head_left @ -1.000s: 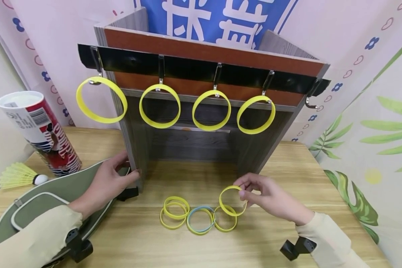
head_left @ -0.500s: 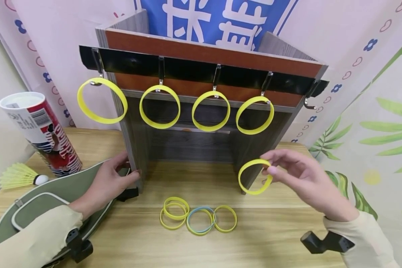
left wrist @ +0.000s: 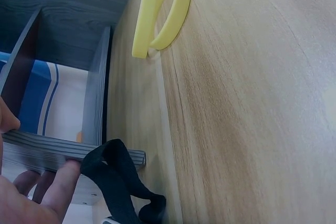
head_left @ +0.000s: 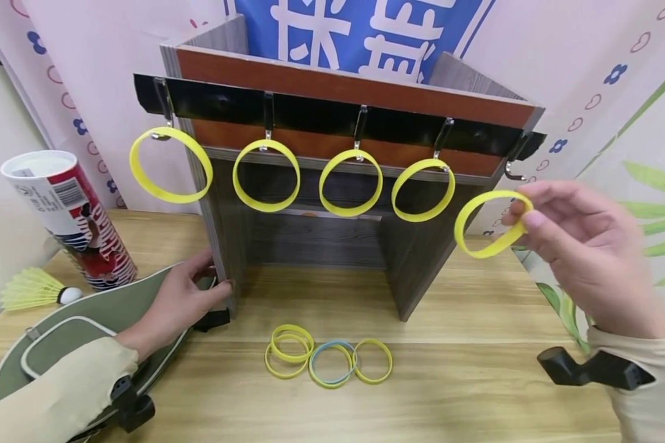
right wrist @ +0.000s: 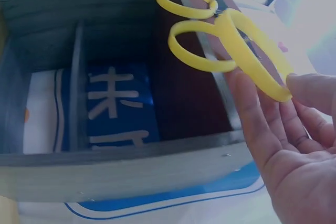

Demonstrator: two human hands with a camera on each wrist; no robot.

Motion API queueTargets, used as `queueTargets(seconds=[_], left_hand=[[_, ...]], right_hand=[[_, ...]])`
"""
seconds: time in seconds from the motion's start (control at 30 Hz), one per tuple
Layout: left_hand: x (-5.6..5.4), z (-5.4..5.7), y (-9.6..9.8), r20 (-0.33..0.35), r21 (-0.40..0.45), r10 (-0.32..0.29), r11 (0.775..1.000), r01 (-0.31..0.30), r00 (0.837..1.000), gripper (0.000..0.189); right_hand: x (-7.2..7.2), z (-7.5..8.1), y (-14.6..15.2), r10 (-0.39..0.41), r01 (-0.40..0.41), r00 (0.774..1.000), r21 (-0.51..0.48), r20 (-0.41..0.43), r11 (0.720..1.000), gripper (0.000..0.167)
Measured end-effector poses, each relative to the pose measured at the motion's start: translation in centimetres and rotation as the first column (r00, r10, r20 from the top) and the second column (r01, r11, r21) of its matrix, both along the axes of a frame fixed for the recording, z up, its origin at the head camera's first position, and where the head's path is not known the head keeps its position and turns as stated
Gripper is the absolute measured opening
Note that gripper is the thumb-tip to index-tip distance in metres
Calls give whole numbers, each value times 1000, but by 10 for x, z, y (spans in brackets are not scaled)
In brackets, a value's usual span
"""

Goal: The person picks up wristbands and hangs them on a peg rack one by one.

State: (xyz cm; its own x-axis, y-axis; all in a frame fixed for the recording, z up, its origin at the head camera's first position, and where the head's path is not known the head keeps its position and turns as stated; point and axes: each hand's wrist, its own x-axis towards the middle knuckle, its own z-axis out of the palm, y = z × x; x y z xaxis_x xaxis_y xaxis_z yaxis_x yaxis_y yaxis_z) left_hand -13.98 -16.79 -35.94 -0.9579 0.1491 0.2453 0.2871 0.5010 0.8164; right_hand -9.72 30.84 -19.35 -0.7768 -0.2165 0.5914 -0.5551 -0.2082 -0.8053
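Note:
My right hand (head_left: pixel 593 252) pinches a yellow wristband (head_left: pixel 461 229) between thumb and fingers, below and left of the bare end hook (head_left: pixel 514 173). In the right wrist view this wristband (right wrist: pixel 244 59) overlaps a hanging one. Several yellow wristbands hang singly from the other hooks on a black strip (head_left: pixel 316 111) across the grey wooden shelf. My left hand (head_left: pixel 180 304) grips the shelf's left side panel (head_left: pixel 228 295) near its foot. In the left wrist view, thumb and fingers lie on opposite faces of that panel (left wrist: pixel 52 145).
On the table (head_left: pixel 332 418) lie a yellow wristband (head_left: pixel 374 381), a blue wristband (head_left: pixel 338 342) overlapping a yellow one, and two stacked yellow ones further left. A green bag (head_left: pixel 138 295), a yellow shuttlecock (head_left: pixel 36 289) and a red-and-white tube (head_left: pixel 72 215) stand or lie at left.
My right hand has lifted the yellow wristband from over the table bands, moving up and right to just below the bare hook. The left hand stays on the panel.

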Motion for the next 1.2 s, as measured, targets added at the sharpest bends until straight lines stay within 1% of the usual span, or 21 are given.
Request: queueTargets(seconds=[0.07, 0.17, 0.2, 0.3, 0.4, 0.43, 0.5, 0.53, 0.57, 0.67, 0.73, 0.77, 0.8, 0.87, 0.9, 1.0, 1.1, 1.2], left_hand=[[0, 0, 0, -1, 0, 4, 1000, -4, 1000, 58], [0, 0, 1, -3, -7, 8, 1000, -8, 1000, 56], [0, 0, 1, -3, -7, 7, 1000, -7, 1000, 56], [-2, -1, 2, -5, -12, 3, 1000, -3, 1000, 55], [-3, 0, 2, -3, -12, 3, 1000, -3, 1000, 56], [-3, 0, 2, -3, -13, 5, 1000, -5, 1000, 56], [-3, 0, 2, -2, -14, 7, 1000, -7, 1000, 55], [-2, 1, 2, 0, -12, 8, 1000, -8, 1000, 55], [-2, 1, 2, 2, -14, 10, 1000, -10, 1000, 54], [0, 2, 1, 12, -19, 14, 1000, -13, 1000, 55], [1, 2, 1, 18, -23, 17, 1000, -16, 1000, 56], [1, 2, 0, 19, -26, 18, 1000, -18, 1000, 56], [1, 2, 0, 19, -26, 18, 1000, -18, 1000, 57], [1, 1, 1, 16, -27, 18, 999, -18, 1000, 56], [0, 1, 1, 15, -27, 19, 999, -18, 1000, 56], [0, 1, 1, 10, -23, 17, 1000, -17, 1000, 56], [0, 0, 0, 12, -20, 17, 1000, -16, 1000, 56], [0, 0, 0, 12, -21, 19, 1000, -18, 1000, 57]], right_hand=[[-2, 5, 3, 10, -10, 1000, -53, -5, 999, 36], [-4, 11, 8, 16, -18, 1000, -103, -23, 994, 35], [-5, 12, 9, 7, -9, 1000, -120, -24, 993, 35], [-9, 12, 12, -11, 7, 1000, -170, -24, 985, 34], [-13, 10, 12, -42, 40, 999, -195, -6, 980, 33], [-14, 9, 12, -41, 41, 999, -197, 0, 980, 33], [-16, 5, 12, -43, 44, 999, -191, 11, 980, 33], [-17, 3, 11, -57, 58, 998, -177, 13, 983, 33], [-17, 1, 11, -51, 53, 999, -171, 17, 984, 33], [-18, -3, 9, -87, 88, 996, -103, 21, 991, 31], [-18, -6, 7, -93, 95, 995, -69, 23, 993, 31], [-18, -7, 7, -85, 86, 996, -67, 27, 994, 31], [-18, -8, 6, -99, 100, 995, -48, 26, 994, 31], [-18, -9, 6, -102, 102, 995, -36, 25, 994, 31], [-17, -10, 5, -111, 111, 993, -28, 28, 993, 31], [-16, -9, 4, -171, 170, 985, 21, 32, 985, 30], [-15, -8, 2, -193, 191, 981, 36, 35, 981, 29], [-15, -9, 1, -182, 181, 983, 25, 33, 983, 28]])
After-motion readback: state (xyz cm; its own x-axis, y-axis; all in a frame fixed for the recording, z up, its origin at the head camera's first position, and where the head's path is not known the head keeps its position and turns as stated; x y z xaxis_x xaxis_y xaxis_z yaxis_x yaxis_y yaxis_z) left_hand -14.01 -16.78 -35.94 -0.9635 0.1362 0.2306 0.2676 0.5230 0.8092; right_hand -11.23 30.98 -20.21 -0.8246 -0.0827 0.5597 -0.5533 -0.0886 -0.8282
